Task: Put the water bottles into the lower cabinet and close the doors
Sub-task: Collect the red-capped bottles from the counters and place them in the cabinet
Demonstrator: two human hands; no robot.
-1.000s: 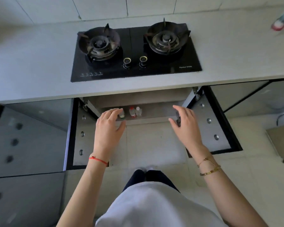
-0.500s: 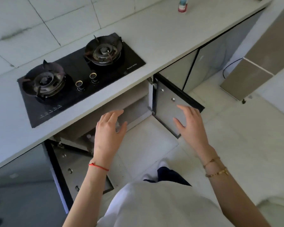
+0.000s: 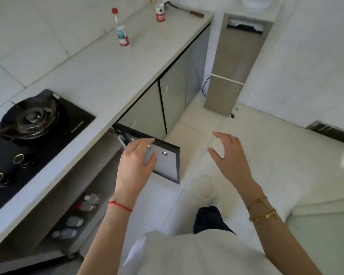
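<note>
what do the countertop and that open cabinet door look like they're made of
The countertop looks like pale stone or a stone-like composite: matte, uniform light grey, thick square edge. The open cabinet door looks like a smooth grey panel, maybe frosted glass or laminate, in a dark frame with round metal fittings; which one I can't tell.

It is a home kitchen: a black gas stove (image 3: 28,124) sits in a white countertop (image 3: 115,76), with tiled walls and lower cabinets (image 3: 167,92).

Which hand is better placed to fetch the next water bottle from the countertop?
Probably the right hand: it is empty, open and on the side toward the two water bottles on the countertop. The left hand is in front of the open cabinet door.
</note>
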